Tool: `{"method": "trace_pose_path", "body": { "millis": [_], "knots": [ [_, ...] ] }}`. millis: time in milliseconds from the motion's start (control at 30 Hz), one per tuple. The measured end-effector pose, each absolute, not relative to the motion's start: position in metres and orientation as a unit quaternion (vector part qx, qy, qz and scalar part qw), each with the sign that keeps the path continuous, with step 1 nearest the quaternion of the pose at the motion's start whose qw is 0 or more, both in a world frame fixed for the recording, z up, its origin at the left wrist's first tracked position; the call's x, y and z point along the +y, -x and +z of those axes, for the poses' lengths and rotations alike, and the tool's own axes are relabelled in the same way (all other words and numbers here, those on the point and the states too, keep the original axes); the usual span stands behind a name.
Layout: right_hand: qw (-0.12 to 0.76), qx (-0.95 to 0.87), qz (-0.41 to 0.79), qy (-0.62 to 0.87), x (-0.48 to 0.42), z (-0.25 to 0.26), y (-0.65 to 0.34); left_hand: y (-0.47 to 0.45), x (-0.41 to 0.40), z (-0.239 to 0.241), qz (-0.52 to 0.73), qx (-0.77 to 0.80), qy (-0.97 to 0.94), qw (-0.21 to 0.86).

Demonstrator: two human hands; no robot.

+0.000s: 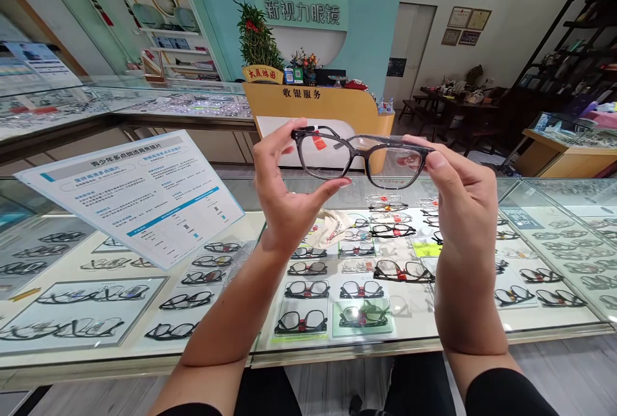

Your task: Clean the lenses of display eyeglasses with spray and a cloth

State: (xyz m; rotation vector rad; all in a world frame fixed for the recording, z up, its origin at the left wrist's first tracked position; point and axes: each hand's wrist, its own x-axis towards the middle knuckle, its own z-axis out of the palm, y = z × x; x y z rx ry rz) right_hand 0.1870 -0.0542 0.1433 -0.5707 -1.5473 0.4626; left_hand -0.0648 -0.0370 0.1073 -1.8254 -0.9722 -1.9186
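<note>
I hold a pair of dark-framed glasses (360, 157) up in front of me, above a glass display counter (544, 210). My left hand (284, 188) pinches the left end of the frame between thumb and fingers. My right hand (460, 204) grips the right end the same way. A small red tag shows on the left lens. A crumpled cream cloth (332, 226) lies on the counter top just below my left hand.
Several pairs of glasses lie in rows under the counter glass (357, 290). A tilted information sign (139, 194) stands on the left. A yellow cashier desk (332, 110) with a potted plant (258, 43) is behind. Dark shelving (573, 49) and a table stand at the right.
</note>
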Motion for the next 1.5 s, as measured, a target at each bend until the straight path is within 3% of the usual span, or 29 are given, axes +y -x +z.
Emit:
{"method": "trace_pose_path", "body": {
  "millis": [1500],
  "knots": [
    [0.620, -0.683, 0.289, 0.256, -0.033, 0.139, -0.197, 0.058, -0.038, 0.109, -0.678, -0.331, 0.639, 0.153]
  ]
}}
